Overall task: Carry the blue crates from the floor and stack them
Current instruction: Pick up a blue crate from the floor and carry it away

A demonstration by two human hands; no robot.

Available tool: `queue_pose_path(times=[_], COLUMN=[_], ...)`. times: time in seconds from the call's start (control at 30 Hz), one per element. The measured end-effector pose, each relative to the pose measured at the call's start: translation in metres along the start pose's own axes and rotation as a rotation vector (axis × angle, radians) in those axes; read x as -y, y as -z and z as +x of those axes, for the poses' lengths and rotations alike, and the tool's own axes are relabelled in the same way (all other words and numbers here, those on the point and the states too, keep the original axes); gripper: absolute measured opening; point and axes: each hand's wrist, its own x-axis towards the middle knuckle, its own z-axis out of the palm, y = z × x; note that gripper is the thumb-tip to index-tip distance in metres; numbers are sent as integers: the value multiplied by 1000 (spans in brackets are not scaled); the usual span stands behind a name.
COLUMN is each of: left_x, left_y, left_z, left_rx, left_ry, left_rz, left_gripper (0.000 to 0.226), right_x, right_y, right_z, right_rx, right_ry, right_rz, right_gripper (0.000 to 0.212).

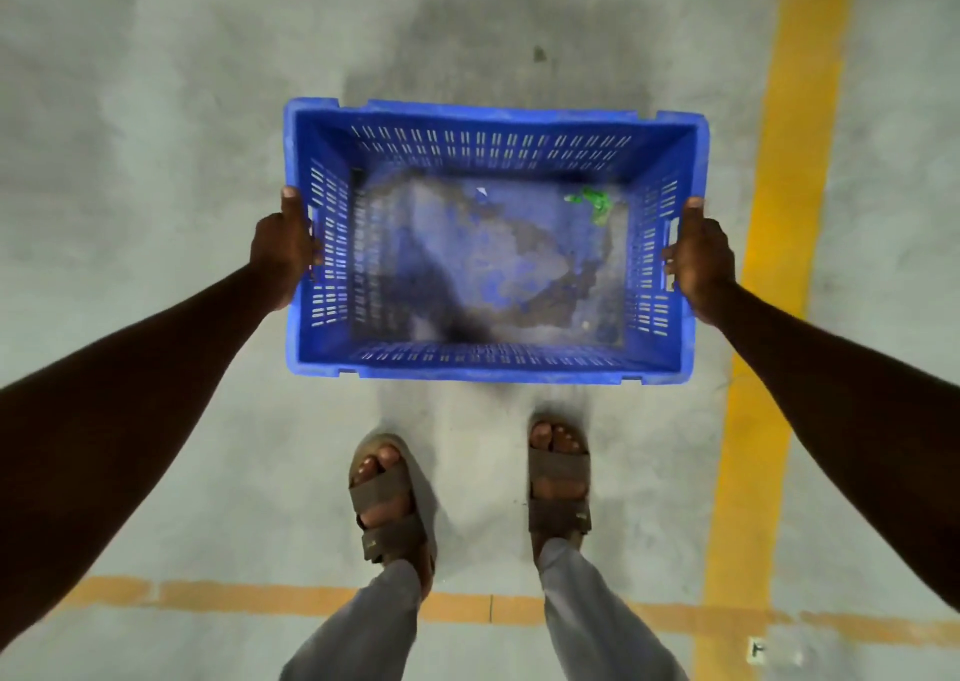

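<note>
One blue slotted crate [493, 124] fills the middle of the head view, seen from straight above, open side up. Its bottom is dirty, with a green scrap in the far right corner. My left hand [283, 251] grips the crate's left short side, thumb on the rim. My right hand [698, 259] grips the right short side at the handle slot. Both arms are stretched forward. I cannot tell whether the crate rests on the floor or hangs just above it. No other crate is in view.
Grey concrete floor [156, 160] all around. A yellow painted line [789, 212] runs along the right; a fainter orange line [260, 597] crosses behind my feet. My sandalled feet [389, 498] stand just behind the crate.
</note>
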Motion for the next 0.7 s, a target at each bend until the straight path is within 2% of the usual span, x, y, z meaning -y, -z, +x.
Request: queue_pose_path(times=[0.13, 0.17, 0.3, 0.4, 0.47, 0.63, 0.7], left_x=[-23, -36, -89, -133, -161, -219, -237], left_y=[20, 26, 53, 90, 115, 175, 191], left_z=[-44, -64, -170, -266, -323, -454, -500], left_rx=[-34, -34, 14, 88, 123, 221, 267], left_ry=[1, -11, -108, -217, -292, -409, -467], left_rz=[133, 139, 161, 152, 124, 30, -17], left_gripper=[94, 92, 58, 46, 44, 55, 47], right_x=[17, 25, 67, 114, 140, 183, 187], right_y=[23, 32, 79, 136, 175, 272, 306], right_z=[-42, -58, -141, -227, -282, -420, -468], right_rx=[-1, -4, -3, 10, 8, -19, -31], right_ry=[95, 97, 142, 166, 152, 218, 213], right_rz=[-124, -122, -72, -1, 60, 167, 238], right_gripper=[81, 83, 78, 75, 72, 67, 75])
